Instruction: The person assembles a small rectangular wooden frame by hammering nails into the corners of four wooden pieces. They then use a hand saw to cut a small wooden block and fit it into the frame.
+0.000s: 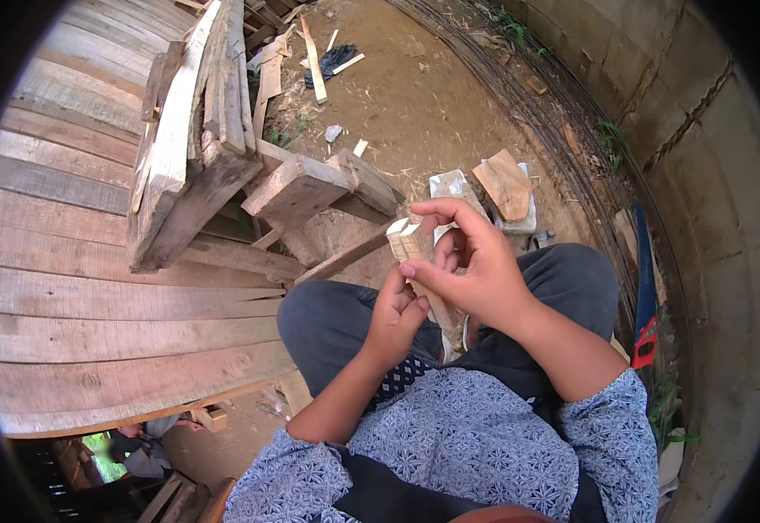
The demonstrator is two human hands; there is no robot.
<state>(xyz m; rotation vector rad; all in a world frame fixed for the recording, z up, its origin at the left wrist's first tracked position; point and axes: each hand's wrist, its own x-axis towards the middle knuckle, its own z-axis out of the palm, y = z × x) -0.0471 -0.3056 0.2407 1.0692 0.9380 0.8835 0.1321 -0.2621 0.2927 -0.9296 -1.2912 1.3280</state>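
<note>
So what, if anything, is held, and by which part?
Some pale wood, gripped near its middle by the left hand; the right hand has its thumb near the upper end.

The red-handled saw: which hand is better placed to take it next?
Probably the right hand: the saw is on the person's right. The left hand is farther away and holds the light wood, which the right seems only to touch.

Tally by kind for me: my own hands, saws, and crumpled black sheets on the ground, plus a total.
Your left hand and right hand: 2
Saw: 1
Crumpled black sheet: 1
Total: 4
</note>
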